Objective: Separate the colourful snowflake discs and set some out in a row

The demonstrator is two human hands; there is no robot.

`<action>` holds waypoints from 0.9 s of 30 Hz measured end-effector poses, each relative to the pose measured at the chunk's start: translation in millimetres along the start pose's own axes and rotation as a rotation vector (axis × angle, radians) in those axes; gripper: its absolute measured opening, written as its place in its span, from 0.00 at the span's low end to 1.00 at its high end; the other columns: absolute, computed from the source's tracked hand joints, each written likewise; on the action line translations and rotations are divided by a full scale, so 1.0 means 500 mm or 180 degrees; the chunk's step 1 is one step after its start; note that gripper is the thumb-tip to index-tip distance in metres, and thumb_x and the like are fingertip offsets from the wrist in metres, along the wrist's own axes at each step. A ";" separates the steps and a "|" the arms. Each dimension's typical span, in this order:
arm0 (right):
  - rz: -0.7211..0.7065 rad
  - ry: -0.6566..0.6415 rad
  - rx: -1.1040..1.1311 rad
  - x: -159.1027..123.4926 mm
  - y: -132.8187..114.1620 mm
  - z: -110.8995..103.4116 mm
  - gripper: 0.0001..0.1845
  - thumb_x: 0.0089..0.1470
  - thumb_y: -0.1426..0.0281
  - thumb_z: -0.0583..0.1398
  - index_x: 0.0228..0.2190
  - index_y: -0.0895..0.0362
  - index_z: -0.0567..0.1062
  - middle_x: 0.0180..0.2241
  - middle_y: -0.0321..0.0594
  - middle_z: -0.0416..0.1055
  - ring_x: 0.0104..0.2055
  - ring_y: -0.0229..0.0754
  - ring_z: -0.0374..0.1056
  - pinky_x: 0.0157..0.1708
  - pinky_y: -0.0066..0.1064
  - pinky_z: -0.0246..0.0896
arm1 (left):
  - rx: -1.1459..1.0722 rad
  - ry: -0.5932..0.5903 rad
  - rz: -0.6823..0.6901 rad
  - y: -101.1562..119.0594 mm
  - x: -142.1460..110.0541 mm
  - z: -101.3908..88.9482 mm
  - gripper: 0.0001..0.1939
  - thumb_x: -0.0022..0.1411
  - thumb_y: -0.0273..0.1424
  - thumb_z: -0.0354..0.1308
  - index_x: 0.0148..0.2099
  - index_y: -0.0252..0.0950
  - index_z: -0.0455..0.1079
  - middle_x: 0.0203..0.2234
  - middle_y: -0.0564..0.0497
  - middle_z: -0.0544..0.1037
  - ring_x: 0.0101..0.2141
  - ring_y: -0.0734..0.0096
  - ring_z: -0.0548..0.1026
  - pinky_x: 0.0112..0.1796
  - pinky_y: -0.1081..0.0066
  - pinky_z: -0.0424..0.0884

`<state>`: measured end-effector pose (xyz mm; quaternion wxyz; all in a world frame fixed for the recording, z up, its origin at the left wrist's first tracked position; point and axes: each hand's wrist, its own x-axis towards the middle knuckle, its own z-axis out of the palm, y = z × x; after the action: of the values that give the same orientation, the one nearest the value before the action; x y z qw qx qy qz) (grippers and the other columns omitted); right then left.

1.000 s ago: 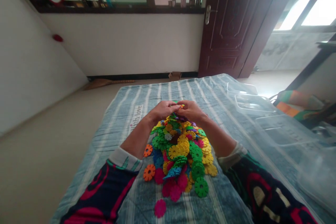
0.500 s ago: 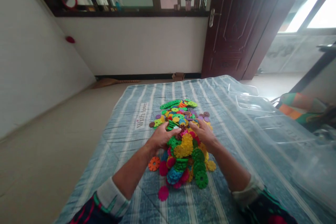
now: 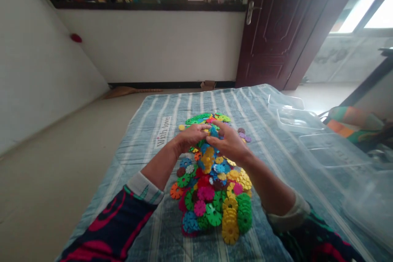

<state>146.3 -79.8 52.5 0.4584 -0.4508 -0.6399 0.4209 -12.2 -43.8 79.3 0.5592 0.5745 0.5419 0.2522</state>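
A long heap of notched plastic snowflake discs in many colours lies on the bed. Over its farther half, my left hand and my right hand come close together, fingertips almost meeting. Blue snowflake discs show between them, against the curled fingers and thumb of my right hand. My left fingers are bent inward, and whatever they grip is hidden. Just below the hands is a blurred clump of yellow discs. Rows of overlapped yellow and green discs lie at the near end.
A blue striped sheet covers the bed, with lettering left of the heap. Clear plastic boxes stand along the right side. Beyond are a white wall, a dark red door and a window ledge with small items.
My hands have moved slightly away from me and closer together, with blue discs now between them. The discs at the near end have spread and shifted; a yellow row now lies there.
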 end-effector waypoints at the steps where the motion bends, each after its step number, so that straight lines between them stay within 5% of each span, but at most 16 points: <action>1: 0.0037 0.0018 -0.0095 -0.001 0.001 -0.011 0.35 0.51 0.60 0.63 0.59 0.56 0.68 0.38 0.42 0.76 0.34 0.42 0.72 0.34 0.35 0.69 | 0.0295 0.0130 0.0021 0.002 -0.005 -0.006 0.23 0.49 0.32 0.64 0.50 0.33 0.76 0.31 0.48 0.80 0.26 0.69 0.75 0.26 0.72 0.68; 5: 0.0531 0.0618 -0.1263 0.014 0.051 -0.086 0.26 0.54 0.60 0.61 0.52 0.57 0.74 0.35 0.44 0.77 0.36 0.46 0.73 0.36 0.36 0.66 | 0.1050 0.0761 0.0072 -0.013 -0.012 -0.040 0.20 0.50 0.35 0.61 0.46 0.35 0.75 0.36 0.49 0.80 0.35 0.64 0.76 0.30 0.71 0.69; 9: 0.1210 0.0850 -0.2417 0.057 0.123 -0.132 0.23 0.55 0.55 0.61 0.46 0.57 0.78 0.39 0.51 0.78 0.44 0.54 0.73 0.39 0.37 0.63 | 0.1521 0.1217 0.0122 -0.055 0.016 -0.057 0.09 0.48 0.36 0.63 0.24 0.36 0.70 0.21 0.52 0.72 0.33 0.62 0.73 0.30 0.71 0.64; 12: 0.1121 0.0558 -0.2376 0.090 0.143 -0.097 0.21 0.55 0.53 0.59 0.39 0.56 0.79 0.36 0.48 0.77 0.41 0.51 0.72 0.36 0.34 0.60 | 0.1673 0.1256 0.0226 -0.077 0.046 -0.037 0.13 0.49 0.39 0.62 0.22 0.37 0.67 0.18 0.55 0.68 0.29 0.66 0.71 0.28 0.72 0.61; 18: 0.0552 0.0317 -0.1472 0.101 0.101 0.005 0.16 0.55 0.59 0.56 0.31 0.58 0.77 0.26 0.38 0.72 0.31 0.42 0.68 0.30 0.29 0.56 | 0.1584 0.0748 0.0420 -0.068 0.056 0.017 0.14 0.56 0.40 0.57 0.36 0.37 0.77 0.24 0.55 0.75 0.26 0.71 0.72 0.25 0.75 0.64; 21: 0.0132 0.0220 -0.0862 0.070 0.066 -0.006 0.19 0.54 0.56 0.58 0.38 0.58 0.78 0.28 0.37 0.72 0.29 0.41 0.67 0.29 0.30 0.59 | 0.1652 0.0622 0.0424 -0.048 0.055 -0.005 0.17 0.57 0.42 0.57 0.40 0.37 0.78 0.26 0.54 0.78 0.28 0.68 0.75 0.25 0.74 0.66; 24: 0.0307 0.0383 -0.0536 -0.014 0.048 -0.053 0.30 0.51 0.52 0.61 0.51 0.57 0.75 0.34 0.42 0.76 0.30 0.45 0.71 0.30 0.35 0.65 | 0.1939 0.0899 0.0355 -0.023 0.091 -0.060 0.18 0.53 0.44 0.61 0.36 0.33 0.79 0.28 0.48 0.80 0.34 0.60 0.77 0.30 0.71 0.69; 27: 0.0354 0.0637 -0.1351 -0.161 0.074 -0.100 0.34 0.51 0.51 0.62 0.57 0.50 0.72 0.45 0.48 0.77 0.35 0.51 0.75 0.33 0.44 0.71 | 0.2245 0.1291 0.0214 -0.007 0.169 -0.103 0.22 0.52 0.43 0.63 0.43 0.31 0.78 0.43 0.39 0.81 0.49 0.48 0.75 0.44 0.65 0.69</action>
<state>215.8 -142.1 11.9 0.3906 -0.6111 -0.6396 0.2547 -35.6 51.2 62.2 0.2011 0.6870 0.6754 0.1772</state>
